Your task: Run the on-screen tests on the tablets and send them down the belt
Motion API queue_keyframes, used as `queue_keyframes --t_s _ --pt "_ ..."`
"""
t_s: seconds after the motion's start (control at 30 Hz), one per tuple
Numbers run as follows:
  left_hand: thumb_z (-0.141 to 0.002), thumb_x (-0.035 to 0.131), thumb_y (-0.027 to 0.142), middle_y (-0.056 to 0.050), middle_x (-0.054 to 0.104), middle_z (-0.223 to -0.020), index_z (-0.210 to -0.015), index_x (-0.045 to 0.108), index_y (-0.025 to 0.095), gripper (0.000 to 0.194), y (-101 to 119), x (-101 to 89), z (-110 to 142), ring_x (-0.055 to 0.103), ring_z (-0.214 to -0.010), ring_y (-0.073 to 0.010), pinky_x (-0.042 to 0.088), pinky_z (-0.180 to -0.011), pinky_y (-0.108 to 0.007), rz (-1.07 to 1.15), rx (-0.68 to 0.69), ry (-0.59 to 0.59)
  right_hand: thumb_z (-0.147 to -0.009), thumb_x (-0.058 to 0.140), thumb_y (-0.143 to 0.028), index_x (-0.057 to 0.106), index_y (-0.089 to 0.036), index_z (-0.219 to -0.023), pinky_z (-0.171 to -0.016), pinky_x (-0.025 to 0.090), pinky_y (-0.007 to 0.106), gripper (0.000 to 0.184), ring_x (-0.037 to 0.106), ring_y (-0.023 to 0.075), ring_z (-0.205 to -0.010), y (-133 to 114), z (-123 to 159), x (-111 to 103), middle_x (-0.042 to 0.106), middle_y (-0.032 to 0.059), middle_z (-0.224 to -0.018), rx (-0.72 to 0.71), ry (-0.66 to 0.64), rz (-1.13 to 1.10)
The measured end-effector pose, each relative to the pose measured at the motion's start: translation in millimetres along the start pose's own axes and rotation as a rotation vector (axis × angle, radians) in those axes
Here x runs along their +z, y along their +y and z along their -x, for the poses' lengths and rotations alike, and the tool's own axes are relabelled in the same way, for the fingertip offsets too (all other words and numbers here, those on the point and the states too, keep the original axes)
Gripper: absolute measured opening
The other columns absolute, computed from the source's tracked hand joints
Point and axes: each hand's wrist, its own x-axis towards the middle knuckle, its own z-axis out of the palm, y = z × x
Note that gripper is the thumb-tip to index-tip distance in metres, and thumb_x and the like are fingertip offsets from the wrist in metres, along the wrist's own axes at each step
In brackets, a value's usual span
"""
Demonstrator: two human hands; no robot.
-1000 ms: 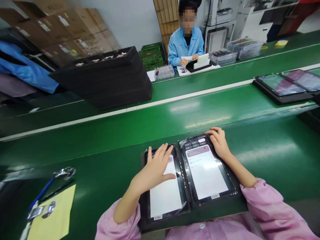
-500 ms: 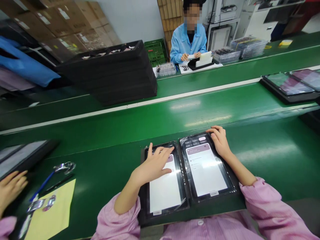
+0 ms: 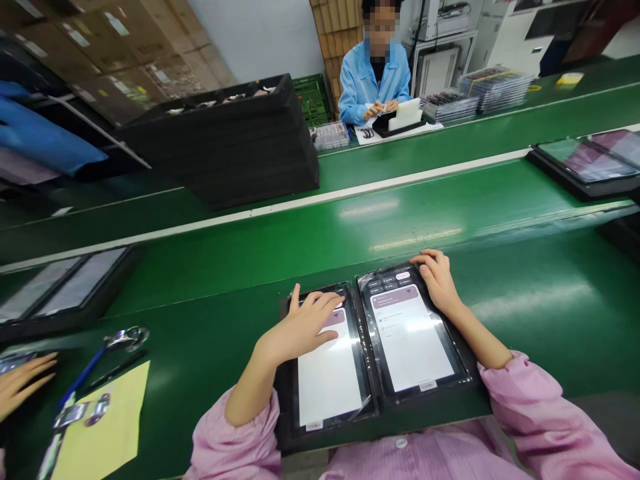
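Note:
Two tablets with lit screens lie side by side in a black tray in front of me. My left hand is spread over the upper part of the left tablet, its fingertips at the top of the screen. Part of that screen is hidden beneath it. My right hand rests at the upper right corner of the right tablet, fingers stretched over its edge. The right screen shows a row of dark buttons at the top and a mostly white page. Clear film covers both tablets.
At left, a yellow sheet, a blue pen and another person's hand are near a tray of tablets. Stacked black trays stand across the green conveyor. A person in blue sits opposite.
The tray of tablets at the far left has moved away up the bench onto the conveyor side. The neighbour's hand now lies over another device. My hands have barely moved.

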Motion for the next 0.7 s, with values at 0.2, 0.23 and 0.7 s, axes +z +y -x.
queue_keyframes --t_s 0.2,0.23,0.7 --pt "-0.101 0.03 0.044 -0.007 0.051 -0.14 -0.146 0.041 0.031 0.048 -6 -11.8 -27 0.045 -0.128 -0.0273 0.025 -0.117 -0.054 0.112 -0.052 0.162 -0.103 0.025 -0.056 0.063 -0.026 -0.107 -0.1 0.04 0.051 0.049 0.05 0.0301 -0.111 1 0 3 0.054 0.0098 -0.111 0.006 0.018 0.025" --pt "-0.102 0.025 0.042 -0.008 0.055 -0.135 -0.143 0.046 0.029 0.048 -8 -13.3 -35 0.05 -0.122 -0.0259 0.034 -0.112 -0.048 0.158 -0.041 0.169 -0.103 0.025 -0.056 0.062 -0.026 -0.107 -0.099 0.041 0.051 0.048 0.051 0.0299 -0.108 2 0 4 0.055 0.0096 -0.109 0.014 0.019 0.032" --pt "-0.099 0.009 0.052 -0.003 0.063 -0.08 -0.081 0.057 0.023 0.058 -12 -10.9 -80 0.061 -0.079 -0.0215 0.033 -0.11 -0.048 -0.002 0.059 0.263 -0.101 0.034 -0.046 0.068 -0.018 -0.101 -0.084 0.046 0.05 0.044 0.053 0.0324 -0.09 -5 -3 12 0.057 0.0141 -0.093 0.076 0.014 0.191"
